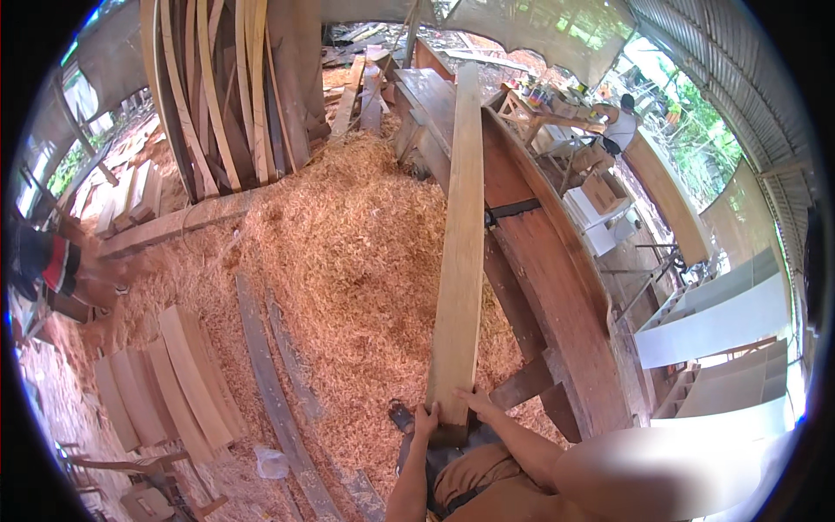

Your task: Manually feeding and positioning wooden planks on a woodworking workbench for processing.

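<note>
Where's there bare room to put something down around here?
Open shavings lie between the grey boards and the held plank, though heaped. The brown bench looks mostly bare on the near side of its dark strap. Crowded: the far worktable, holding small containers, and the lower-left boards.

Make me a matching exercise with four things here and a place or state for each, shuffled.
1. long board
2. wood shavings
3. plastic bag
4. roof

A. pale, lying at lower left
B. ridged, at upper right
C. held near its end by the left hand and right hand
D. heaped in the middle

Pairs: 1-C, 2-D, 3-A, 4-B
</note>
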Demonstrator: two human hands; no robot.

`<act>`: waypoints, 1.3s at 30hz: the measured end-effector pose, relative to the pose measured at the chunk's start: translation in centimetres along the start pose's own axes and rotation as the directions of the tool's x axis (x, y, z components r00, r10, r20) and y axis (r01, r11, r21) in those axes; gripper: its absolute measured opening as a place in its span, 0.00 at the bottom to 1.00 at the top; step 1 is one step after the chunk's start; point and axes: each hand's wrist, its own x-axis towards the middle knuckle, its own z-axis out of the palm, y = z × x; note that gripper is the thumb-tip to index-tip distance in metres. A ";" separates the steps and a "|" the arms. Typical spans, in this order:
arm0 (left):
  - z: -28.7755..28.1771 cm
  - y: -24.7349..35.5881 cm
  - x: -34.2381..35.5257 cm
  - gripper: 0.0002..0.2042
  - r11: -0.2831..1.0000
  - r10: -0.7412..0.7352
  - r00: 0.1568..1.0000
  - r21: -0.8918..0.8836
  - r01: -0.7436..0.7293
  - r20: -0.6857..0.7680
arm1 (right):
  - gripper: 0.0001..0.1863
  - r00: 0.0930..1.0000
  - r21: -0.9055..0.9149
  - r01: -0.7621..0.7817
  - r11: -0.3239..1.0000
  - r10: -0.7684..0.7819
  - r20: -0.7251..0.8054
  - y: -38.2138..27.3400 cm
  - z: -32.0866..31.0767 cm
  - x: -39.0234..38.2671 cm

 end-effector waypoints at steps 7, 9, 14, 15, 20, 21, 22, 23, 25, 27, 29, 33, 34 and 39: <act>1.5 -2.5 1.8 0.37 0.979 -0.193 0.981 -0.059 0.194 0.029 | 0.41 0.966 -0.651 0.073 0.756 -0.215 -0.141 -4.1 3.7 -2.5; 2.0 -1.4 2.3 0.37 0.974 -0.223 0.974 -0.031 0.224 0.042 | 0.43 0.956 -0.704 0.052 0.709 -0.239 -0.169 -4.9 4.0 -3.0; 3.4 -6.7 6.1 0.35 0.985 -0.005 1.000 0.174 0.000 0.029 | 0.43 0.953 -0.747 0.103 0.656 -0.281 -0.116 -6.3 5.9 -4.8; 4.6 -7.5 6.2 0.35 0.876 0.142 0.987 0.455 -0.160 0.075 | 0.43 0.952 -0.752 0.087 0.653 -0.278 -0.131 -6.4 5.8 -5.1; 4.1 -4.1 4.2 0.34 0.839 -0.301 0.939 -0.421 0.345 0.169 | 0.43 0.933 -0.748 0.027 0.663 -0.285 -0.220 -5.7 6.7 -5.0; 3.9 -4.1 4.1 0.34 0.865 -0.286 0.946 -0.384 0.323 0.150 | 0.43 0.933 -0.750 0.027 0.661 -0.286 -0.217 -5.5 6.7 -4.9; 3.7 -4.2 4.0 0.34 0.882 -0.274 0.951 -0.358 0.307 0.139 | 0.44 0.941 -0.752 0.049 0.658 -0.283 -0.186 -5.4 6.5 -4.8; 3.3 -4.3 4.3 0.34 0.892 -0.266 0.955 -0.344 0.295 0.130 | 0.45 0.948 -0.752 0.068 0.655 -0.278 -0.156 -5.3 6.4 -4.5; 2.6 -4.4 4.0 0.35 0.907 -0.254 0.961 -0.320 0.275 0.107 | 0.43 0.953 -0.779 0.064 0.624 -0.270 -0.138 -5.0 7.1 -4.3; 2.8 -4.1 4.0 0.35 0.917 -0.243 0.964 -0.300 0.264 0.104 | 0.40 0.956 -0.772 0.046 0.635 -0.251 -0.150 -5.0 7.0 -3.7; 2.5 -4.4 4.2 0.35 0.918 -0.250 0.964 -0.294 0.265 0.090 | 0.40 0.965 -0.787 0.078 0.612 -0.245 -0.095 -5.1 7.1 -3.8; 2.5 -4.3 3.9 0.35 0.920 -0.253 0.964 -0.288 0.266 0.083 | 0.41 0.954 -0.797 0.135 0.589 -0.295 -0.056 -4.5 7.1 -3.1; 2.3 -4.5 3.8 0.35 0.919 -0.258 0.963 -0.288 0.271 0.081 | 0.42 0.942 -0.795 0.157 0.586 -0.332 -0.059 -4.5 7.3 -3.3; 1.9 -4.8 3.6 0.35 0.923 -0.257 0.963 -0.277 0.268 0.078 | 0.43 0.961 -0.788 0.166 0.593 -0.277 -0.005 -4.9 7.2 -3.6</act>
